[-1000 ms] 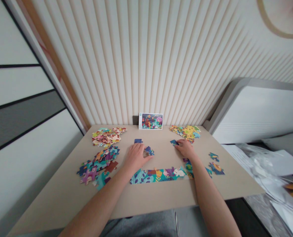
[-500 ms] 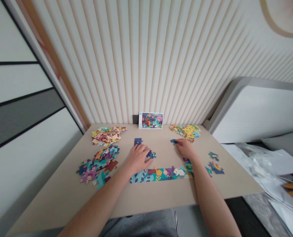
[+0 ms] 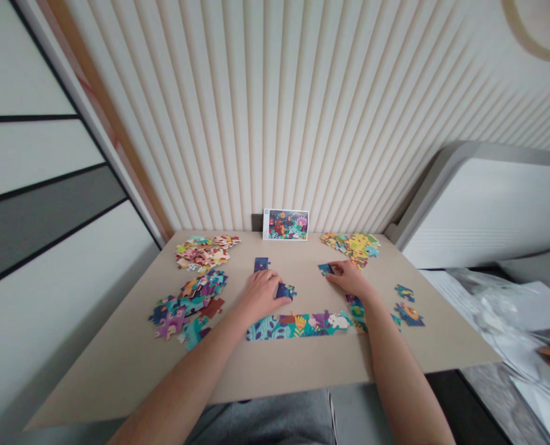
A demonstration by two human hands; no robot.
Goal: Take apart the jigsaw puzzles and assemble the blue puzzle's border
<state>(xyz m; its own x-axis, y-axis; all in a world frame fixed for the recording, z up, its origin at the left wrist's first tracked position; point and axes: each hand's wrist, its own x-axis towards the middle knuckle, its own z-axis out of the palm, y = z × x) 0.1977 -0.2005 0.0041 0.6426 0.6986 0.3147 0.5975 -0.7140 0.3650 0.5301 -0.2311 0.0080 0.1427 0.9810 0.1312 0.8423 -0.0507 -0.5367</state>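
My left hand (image 3: 259, 292) is low over the table, thumb and fingers closed about the left end of a dark blue puzzle piece (image 3: 287, 291). Just beyond its fingertips lies another dark blue puzzle piece (image 3: 261, 264). My right hand (image 3: 349, 278) pinches a blue puzzle piece (image 3: 324, 269) by its right side, at or close above the tabletop. Nearer to me, a joined strip of puzzle (image 3: 298, 326) with plants and a white rabbit runs between my forearms. Its right end, where more joined pieces (image 3: 356, 307) rise, is partly hidden by my right forearm.
Piles of loose pieces lie at the back left (image 3: 205, 253), left (image 3: 191, 306) and back right (image 3: 351, 245). A picture card (image 3: 285, 224) leans on the ribbed wall. Loose pieces (image 3: 409, 314) lie right of my right forearm.
The view has shifted slightly. My left fingers have drawn a little closer about the dark blue piece. My right hand keeps its piece, its fingers slightly rearranged.
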